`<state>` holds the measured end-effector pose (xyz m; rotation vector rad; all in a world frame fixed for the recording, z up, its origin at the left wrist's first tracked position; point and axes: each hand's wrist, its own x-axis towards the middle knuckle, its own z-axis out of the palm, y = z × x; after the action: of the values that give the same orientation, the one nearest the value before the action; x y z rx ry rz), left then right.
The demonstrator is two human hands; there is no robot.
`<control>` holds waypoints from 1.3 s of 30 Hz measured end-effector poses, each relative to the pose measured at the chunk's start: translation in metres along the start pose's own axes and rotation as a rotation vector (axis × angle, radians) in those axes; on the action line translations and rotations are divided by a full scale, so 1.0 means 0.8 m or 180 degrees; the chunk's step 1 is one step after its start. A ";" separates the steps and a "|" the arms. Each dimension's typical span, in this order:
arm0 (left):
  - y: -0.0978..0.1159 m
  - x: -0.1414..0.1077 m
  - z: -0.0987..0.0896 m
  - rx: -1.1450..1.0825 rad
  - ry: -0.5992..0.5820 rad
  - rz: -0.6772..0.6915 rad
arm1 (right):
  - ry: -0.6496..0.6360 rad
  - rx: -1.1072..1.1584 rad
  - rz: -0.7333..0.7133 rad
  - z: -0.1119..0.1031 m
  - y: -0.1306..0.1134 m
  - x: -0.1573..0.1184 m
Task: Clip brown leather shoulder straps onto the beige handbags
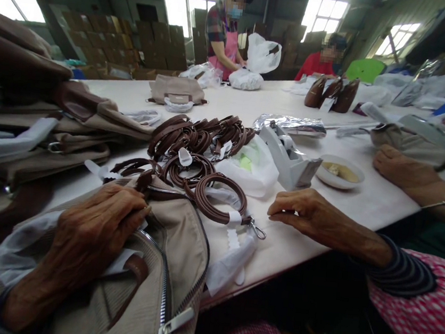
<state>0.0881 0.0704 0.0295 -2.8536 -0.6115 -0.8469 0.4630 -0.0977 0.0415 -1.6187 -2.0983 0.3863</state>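
Observation:
A beige handbag [175, 226] with brown trim lies unzipped in front of me, its silver zipper pull hanging at the near end. My left hand [99, 222] is closed on the bag's upper edge, beside the far end of the zipper. White wrapping shows around a brown handle under that wrist. My right hand [301, 213] hovers at the table's near side with thumb and fingers pinched; whatever they hold, if anything, is too small to see. Between the hands rests a coiled brown strap [221, 199] with a white band and metal clasp. A grey tape dispenser [290, 158] stands beyond my right hand.
More coiled straps [197, 137] are heaped behind the bag. Beige bags [70, 128] pile up at left. A white bowl [340, 172] sits right of the dispenser, close to a co-worker's hands [402, 174] on another bag. Two people work across the table [126, 92].

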 end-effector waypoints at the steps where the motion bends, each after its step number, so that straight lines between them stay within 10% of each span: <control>1: -0.001 0.000 0.001 0.0009 0.0033 0.0015 | -0.0005 0.0023 -0.0034 0.003 -0.001 0.001; 11: -0.002 -0.001 0.004 0.0147 0.0081 0.0107 | 0.0266 0.0620 -0.0331 0.033 -0.015 0.018; 24: 0.002 0.002 0.001 -0.0037 -0.0007 -0.0098 | 0.0742 -0.0946 -0.2114 0.054 -0.017 0.012; 34: 0.000 0.003 0.005 -0.0140 0.0043 -0.0270 | 0.1628 -0.0800 -0.1414 0.046 -0.065 0.044; 39: 0.000 0.013 -0.003 -0.0653 -0.0153 -0.1009 | 0.1268 -0.0745 -0.1683 0.072 -0.113 0.097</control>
<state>0.0945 0.0729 0.0373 -3.0136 -1.0634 -0.9345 0.3419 -0.0441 0.0503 -1.0672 -2.1926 -0.3391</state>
